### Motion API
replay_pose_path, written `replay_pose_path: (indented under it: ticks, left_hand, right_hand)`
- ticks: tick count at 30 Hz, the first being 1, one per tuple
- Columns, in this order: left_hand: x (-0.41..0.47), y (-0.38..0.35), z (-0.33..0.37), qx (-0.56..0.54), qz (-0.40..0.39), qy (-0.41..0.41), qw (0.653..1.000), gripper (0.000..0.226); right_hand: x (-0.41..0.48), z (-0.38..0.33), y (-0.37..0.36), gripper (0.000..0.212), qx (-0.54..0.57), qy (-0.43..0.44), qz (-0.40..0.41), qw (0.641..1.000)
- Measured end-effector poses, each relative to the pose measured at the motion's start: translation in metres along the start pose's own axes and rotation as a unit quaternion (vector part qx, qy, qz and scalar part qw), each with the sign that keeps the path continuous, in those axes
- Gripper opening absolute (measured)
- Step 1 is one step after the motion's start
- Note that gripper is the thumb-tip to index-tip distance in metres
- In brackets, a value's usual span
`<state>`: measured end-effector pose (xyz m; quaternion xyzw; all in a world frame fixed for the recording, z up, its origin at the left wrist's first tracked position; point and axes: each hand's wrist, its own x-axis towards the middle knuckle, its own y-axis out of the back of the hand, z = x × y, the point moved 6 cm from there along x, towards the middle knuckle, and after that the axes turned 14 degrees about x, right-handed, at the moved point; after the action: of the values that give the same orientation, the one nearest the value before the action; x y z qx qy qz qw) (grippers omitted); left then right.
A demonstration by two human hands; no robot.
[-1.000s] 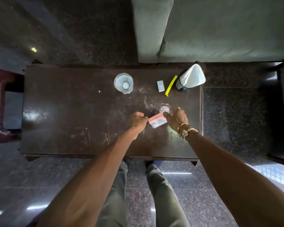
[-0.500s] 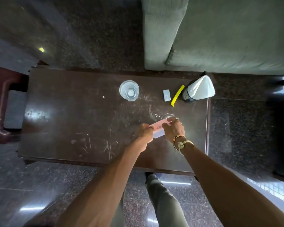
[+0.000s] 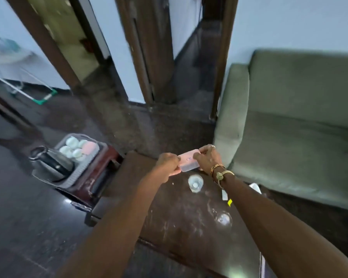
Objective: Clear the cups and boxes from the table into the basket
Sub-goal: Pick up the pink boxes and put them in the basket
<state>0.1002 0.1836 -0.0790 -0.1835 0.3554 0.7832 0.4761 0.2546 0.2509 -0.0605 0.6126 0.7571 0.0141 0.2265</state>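
Both hands hold a small clear box with a pink lid (image 3: pixel 187 162) in the air above the far end of the dark wooden table (image 3: pixel 169 217). My left hand (image 3: pixel 168 164) grips its left end and my right hand (image 3: pixel 208 160) its right end. A clear glass cup (image 3: pixel 195 183) stands on the table just below the box. A second clear cup (image 3: pixel 224 219) sits nearer to me. The grey basket (image 3: pixel 68 177) stands on a low stool to the left, holding several pale cups, a pink-lidded box (image 3: pixel 89 148) and a dark kettle (image 3: pixel 50 163).
A green sofa (image 3: pixel 299 127) runs along the right side of the table. A small white piece (image 3: pixel 225 195) and a yellow strip (image 3: pixel 229 202) lie on the table by my right forearm. Dark wooden door frames (image 3: pixel 149 67) stand ahead on the dark floor.
Both hands have lifted the pink-lidded box off the table. My view has swung up and to the left, so the basket and the doorway are now visible.
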Motion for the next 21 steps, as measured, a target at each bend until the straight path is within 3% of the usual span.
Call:
replay_pose_path:
  ticks: [8,14,21]
  left_hand:
    - [-0.09,0.168,0.039,-0.049,0.072,-0.111,0.99,0.011]
    - [-0.136,0.271,-0.024,-0.093,0.13,-0.112,0.981,0.007]
    - [-0.191,0.375,-0.105,-0.085,0.182,-0.127,0.971,0.02]
  right_hand:
    - [-0.083,-0.147,-0.061,0.017,0.034,0.122,-0.047,0.991]
    - [-0.162,-0.17,-0.147,0.025,0.023,0.146,-0.099,0.984]
    - [-0.238,-0.192,-0.256,0.022,-0.007,0.189,-0.166,0.968]
